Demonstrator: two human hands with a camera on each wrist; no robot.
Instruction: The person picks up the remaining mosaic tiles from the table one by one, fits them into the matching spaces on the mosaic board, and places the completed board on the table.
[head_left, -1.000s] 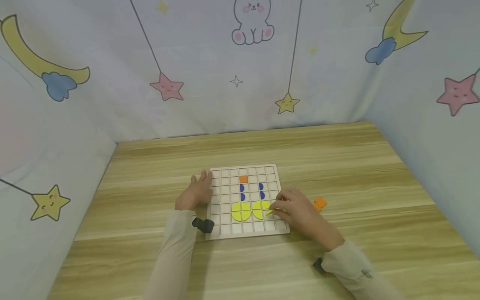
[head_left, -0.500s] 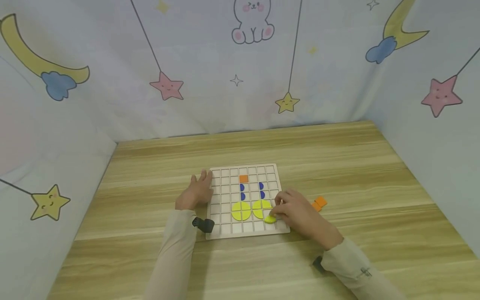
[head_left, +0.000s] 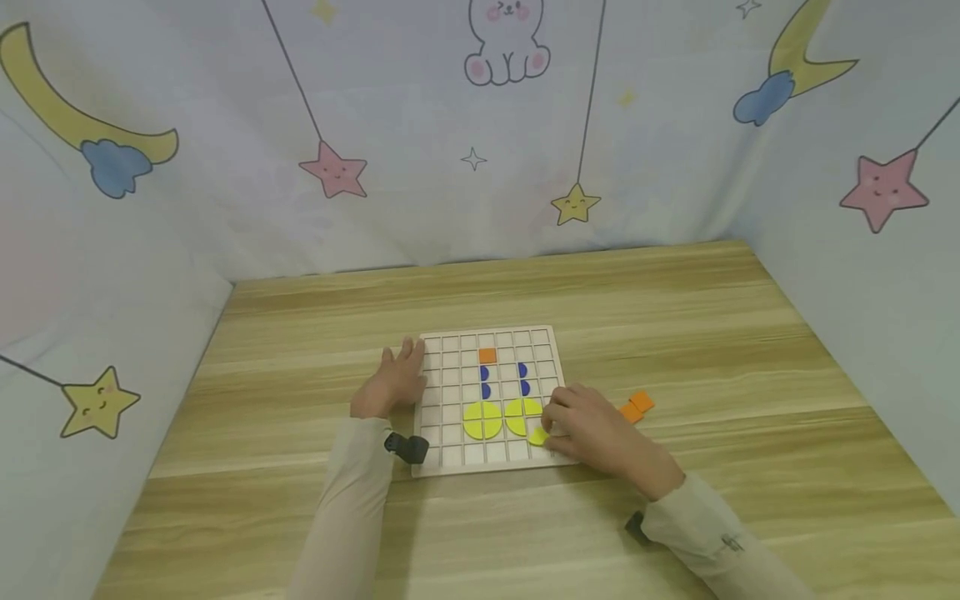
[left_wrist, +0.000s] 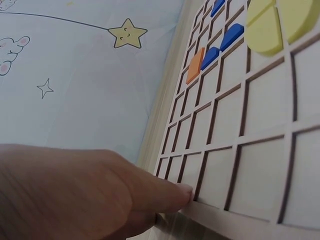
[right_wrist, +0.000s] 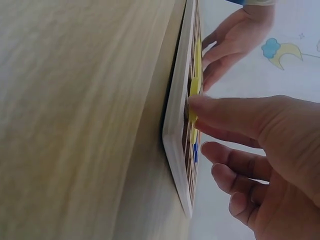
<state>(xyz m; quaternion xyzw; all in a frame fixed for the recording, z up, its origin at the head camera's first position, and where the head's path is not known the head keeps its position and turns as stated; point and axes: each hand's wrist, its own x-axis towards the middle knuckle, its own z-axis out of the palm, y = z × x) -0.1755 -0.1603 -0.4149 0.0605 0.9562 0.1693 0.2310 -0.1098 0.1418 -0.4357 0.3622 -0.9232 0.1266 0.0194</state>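
Note:
In the head view, a white square-grid board (head_left: 450, 458) lies on the table. My right hand (head_left: 596, 429) is over its right side, with thumb and forefinger pinching a yellow quarter-circle tile (head_left: 537, 437). The right wrist view shows the thumb against this tile (right_wrist: 193, 102) just at the board's surface; the other fingers are bent clear of it. My left hand (head_left: 390, 383) rests at the board's left edge, fingers loosely spread, a fingertip touching the rim (left_wrist: 200, 212). On the grid sit a full yellow circle (head_left: 482, 421), a three-quarter one (head_left: 516, 417), blue half-circles (head_left: 485, 382) and an orange square (head_left: 487, 356).
Loose orange squares (head_left: 637, 407) lie on the wooden table (head_left: 315, 333), just right of the right hand. A patterned cloth backdrop (head_left: 420, 208) encloses the back and sides. Small black wrist cameras (head_left: 407, 448) sit at both cuffs.
The yellow tile my right hand holds has gone from tilted to lying lower and flatter at the grid, slightly nearer the front. My left hand has stayed still at the edge.

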